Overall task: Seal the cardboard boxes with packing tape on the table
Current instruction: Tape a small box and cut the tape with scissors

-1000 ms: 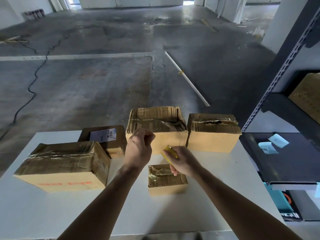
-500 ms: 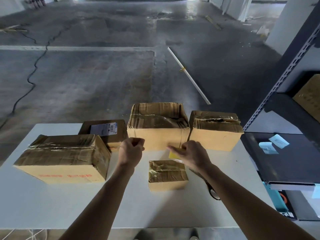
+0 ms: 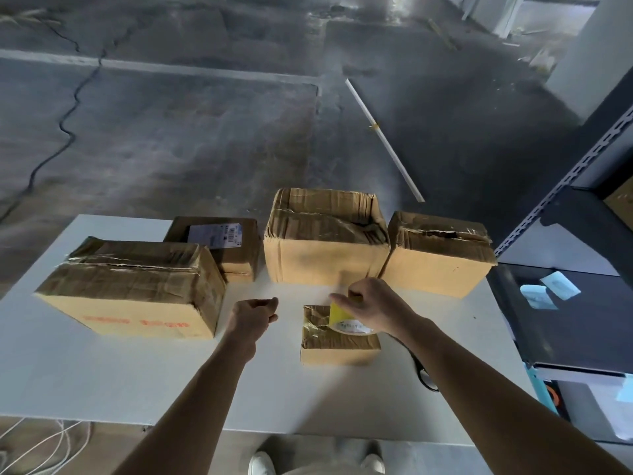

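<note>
The scissors (image 3: 426, 378) are mostly hidden under the right forearm, and only dark handle loops can be seen on the table (image 3: 102, 378). The roll of tape (image 3: 346, 323) is half covered by the right hand (image 3: 373, 305), which is curled round it from above, over the top of the small box (image 3: 337, 341) at mid-table. The left hand (image 3: 255, 313) is held just left of that box with its fingers curled in. Whether a tape end is pinched there cannot be made out through the blur.
</note>
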Demonstrator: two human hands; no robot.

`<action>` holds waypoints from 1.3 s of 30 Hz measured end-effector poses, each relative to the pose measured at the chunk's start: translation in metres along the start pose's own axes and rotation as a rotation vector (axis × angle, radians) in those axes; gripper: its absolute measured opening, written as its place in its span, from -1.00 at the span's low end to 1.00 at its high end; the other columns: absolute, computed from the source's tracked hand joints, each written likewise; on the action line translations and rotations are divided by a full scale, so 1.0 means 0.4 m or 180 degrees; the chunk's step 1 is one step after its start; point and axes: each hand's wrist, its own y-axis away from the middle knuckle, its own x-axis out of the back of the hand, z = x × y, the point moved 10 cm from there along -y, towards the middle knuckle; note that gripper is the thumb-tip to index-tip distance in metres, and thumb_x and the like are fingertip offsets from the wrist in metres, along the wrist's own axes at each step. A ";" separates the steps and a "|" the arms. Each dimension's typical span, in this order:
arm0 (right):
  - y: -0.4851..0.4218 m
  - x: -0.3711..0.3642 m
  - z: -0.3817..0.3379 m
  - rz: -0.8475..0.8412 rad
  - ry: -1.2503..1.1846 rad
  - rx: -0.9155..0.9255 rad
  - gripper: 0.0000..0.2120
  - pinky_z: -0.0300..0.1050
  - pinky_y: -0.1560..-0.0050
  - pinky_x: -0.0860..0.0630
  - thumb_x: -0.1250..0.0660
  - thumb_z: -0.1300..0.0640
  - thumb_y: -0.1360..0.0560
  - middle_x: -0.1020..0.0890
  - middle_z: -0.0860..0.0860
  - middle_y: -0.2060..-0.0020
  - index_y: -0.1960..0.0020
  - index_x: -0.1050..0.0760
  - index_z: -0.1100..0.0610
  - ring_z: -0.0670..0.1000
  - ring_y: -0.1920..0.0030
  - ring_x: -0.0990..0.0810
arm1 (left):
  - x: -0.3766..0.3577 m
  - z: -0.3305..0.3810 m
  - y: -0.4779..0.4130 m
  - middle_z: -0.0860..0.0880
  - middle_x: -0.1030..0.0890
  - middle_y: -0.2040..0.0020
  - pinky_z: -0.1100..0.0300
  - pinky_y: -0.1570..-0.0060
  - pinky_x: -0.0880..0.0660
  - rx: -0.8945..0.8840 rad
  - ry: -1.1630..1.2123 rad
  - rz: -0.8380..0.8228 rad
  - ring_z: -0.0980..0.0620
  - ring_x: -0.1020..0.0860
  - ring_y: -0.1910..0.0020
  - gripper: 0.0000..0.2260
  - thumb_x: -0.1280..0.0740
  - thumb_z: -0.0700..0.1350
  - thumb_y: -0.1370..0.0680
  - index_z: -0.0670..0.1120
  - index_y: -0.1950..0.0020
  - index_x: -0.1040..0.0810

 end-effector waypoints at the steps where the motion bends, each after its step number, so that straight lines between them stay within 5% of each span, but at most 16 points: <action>1: 0.000 -0.008 0.004 -0.0047 0.0005 -0.0012 -0.52 -0.09 0.38 -0.33 -0.32 -0.16 -0.56 -0.45 -0.03 0.51 0.41 -0.45 0.12 -0.03 0.47 -0.43 | -0.001 -0.007 -0.002 -0.08 -0.58 0.13 0.00 -0.14 -0.51 0.0016 -0.0028 0.0009 0.00 -0.56 0.12 -0.70 -0.40 -0.07 -0.56 -0.26 -0.15 -0.54; 5: 0.009 -0.029 0.003 -0.0170 0.0115 -0.0002 -0.48 -0.08 0.39 -0.38 -0.30 -0.19 -0.56 -0.55 0.10 0.44 0.31 -0.53 0.24 0.09 0.42 -0.55 | -0.003 -0.041 -0.013 -0.10 -0.61 0.10 -0.04 -0.20 -0.50 0.0106 -0.0084 0.0022 -0.01 -0.57 0.08 -0.70 -0.40 -0.06 -0.57 -0.27 -0.16 -0.56; 9: 0.012 -0.039 -0.011 -0.0263 0.0299 -0.0010 -0.50 -0.16 0.40 -0.35 -0.27 -0.20 -0.57 -0.50 0.01 0.45 0.30 -0.52 0.19 -0.03 0.44 -0.47 | -0.003 -0.068 -0.027 -0.11 -0.62 0.09 -0.07 -0.24 -0.47 0.0160 -0.0038 0.0002 0.01 -0.56 0.09 -0.74 -0.39 -0.09 -0.58 -0.26 -0.16 -0.57; 14: 0.010 -0.046 -0.020 -0.0306 0.0476 -0.0056 -0.58 -0.21 0.40 -0.31 -0.26 -0.20 -0.58 -0.48 -0.06 0.45 0.36 -0.42 0.00 -0.08 0.43 -0.47 | -0.005 -0.091 -0.041 -0.11 -0.63 0.13 0.08 0.01 -0.47 0.0165 -0.0056 0.0047 0.04 -0.55 0.14 -0.83 -0.39 -0.10 -0.58 -0.21 -0.03 -0.58; 25: 0.011 -0.054 -0.017 -0.0319 0.0611 -0.0283 -0.64 -0.25 0.38 -0.31 -0.24 -0.20 -0.59 -0.52 -0.14 0.34 0.15 -0.56 0.06 -0.13 0.30 -0.53 | -0.038 -0.151 -0.057 -0.11 -0.62 0.16 0.22 0.24 -0.40 0.0251 -0.0013 0.0002 -0.04 -0.56 0.10 -0.83 -0.36 -0.11 -0.60 -0.09 0.19 -0.55; 36: 0.020 -0.052 0.007 -0.0155 0.0335 -0.0373 -0.64 -0.24 0.36 -0.38 -0.30 -0.23 -0.54 -0.55 -0.08 0.35 0.30 -0.47 -0.01 -0.09 0.30 -0.54 | -0.138 -0.191 -0.041 -0.08 -0.58 0.26 0.27 0.44 -0.34 0.0101 -0.0132 -0.0003 0.03 -0.46 0.35 -0.81 -0.29 -0.13 -0.63 -0.23 -0.01 -0.61; 39: 0.028 -0.047 0.034 0.0043 0.0117 -0.0389 -0.65 -0.20 0.18 -0.40 -0.35 -0.27 -0.48 -0.52 -0.05 0.15 0.27 -0.41 -0.04 -0.05 0.07 -0.47 | -0.146 -0.193 -0.038 -0.10 -0.60 0.22 0.24 0.41 -0.37 0.0126 -0.0126 0.0002 0.01 -0.49 0.31 -0.81 -0.29 -0.12 -0.63 -0.22 -0.04 -0.61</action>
